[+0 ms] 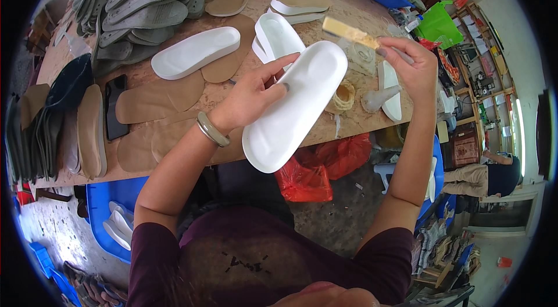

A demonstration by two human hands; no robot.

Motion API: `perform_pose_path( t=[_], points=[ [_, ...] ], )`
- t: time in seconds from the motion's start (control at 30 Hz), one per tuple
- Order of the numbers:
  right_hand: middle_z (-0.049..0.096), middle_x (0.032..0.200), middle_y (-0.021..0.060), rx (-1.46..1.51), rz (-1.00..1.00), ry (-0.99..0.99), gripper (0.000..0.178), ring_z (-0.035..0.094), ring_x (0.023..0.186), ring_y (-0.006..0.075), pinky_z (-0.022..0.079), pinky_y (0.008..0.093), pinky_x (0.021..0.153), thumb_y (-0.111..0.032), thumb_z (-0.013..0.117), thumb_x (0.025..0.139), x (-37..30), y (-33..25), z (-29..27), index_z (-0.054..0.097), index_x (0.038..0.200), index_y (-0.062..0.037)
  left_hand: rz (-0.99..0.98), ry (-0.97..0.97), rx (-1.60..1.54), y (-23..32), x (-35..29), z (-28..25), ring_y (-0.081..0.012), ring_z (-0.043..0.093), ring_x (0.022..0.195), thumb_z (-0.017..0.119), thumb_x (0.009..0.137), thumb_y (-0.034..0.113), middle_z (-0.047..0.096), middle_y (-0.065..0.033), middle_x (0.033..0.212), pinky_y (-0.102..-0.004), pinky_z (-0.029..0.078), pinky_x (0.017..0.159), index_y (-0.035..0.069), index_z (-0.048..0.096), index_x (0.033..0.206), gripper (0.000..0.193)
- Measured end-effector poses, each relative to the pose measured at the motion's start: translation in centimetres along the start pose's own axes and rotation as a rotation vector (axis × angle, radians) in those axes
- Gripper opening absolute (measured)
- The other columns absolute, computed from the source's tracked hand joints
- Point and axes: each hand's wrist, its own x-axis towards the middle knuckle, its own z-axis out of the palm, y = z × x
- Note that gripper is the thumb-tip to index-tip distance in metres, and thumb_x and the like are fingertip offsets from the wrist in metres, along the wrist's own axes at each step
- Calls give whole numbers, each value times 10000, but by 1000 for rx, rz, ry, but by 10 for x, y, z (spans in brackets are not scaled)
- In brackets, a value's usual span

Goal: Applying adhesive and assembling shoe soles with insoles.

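My left hand [245,99] grips the edge of a white shoe sole [299,109], held tilted above the table's front edge with its shallow hollowed face up. My right hand [414,66] is closed round the handle of a flat, glue-crusted brush [349,32], whose pale yellow end points left, apart from the sole. Below the brush stands a small glue-caked pot [343,97]. Just behind the held sole lie more white soles [280,34]. Another white sole [196,51] rests on brown insoles [157,101] to the left.
Grey soles [154,8] are piled at the back left, near a dark phone [116,106]. Tan-topped soles [299,0] lie at the back. Blue bins [104,223] flank me below the table, with a red plastic bag [308,176] between. Another person [494,176] stands far right.
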Motion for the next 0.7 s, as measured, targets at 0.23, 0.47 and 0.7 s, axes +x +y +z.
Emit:
perform_pose_path(
  t=[0.23,0.47,0.7],
  points=[
    [704,858,62,-127,64,-72,170,634,769,94,496,230,708,-34,711,806,-45,8,-9,719,975,-15,3,88,36,-8,3,-4,-83,490,779,521,854,83,552,-11,927,-247,455,747,96,434,1428,580],
    [690,837,77,340,232,-273,160,630,743,108,495,234,675,-6,720,780,-108,4,-6,710,936,27,45,162,0,-20,6,-1,-83,479,780,525,860,90,528,-3,926,-245,447,747,81,424,1431,580],
    [337,588,-42,1225,326,106,670,301,446,34,231,182,394,-95,714,801,-165,35,14,368,1351,70,21,162,-203,-17,14,16,-96,529,829,485,868,47,551,-36,975,-247,460,769,38,326,1456,609]
  ],
)
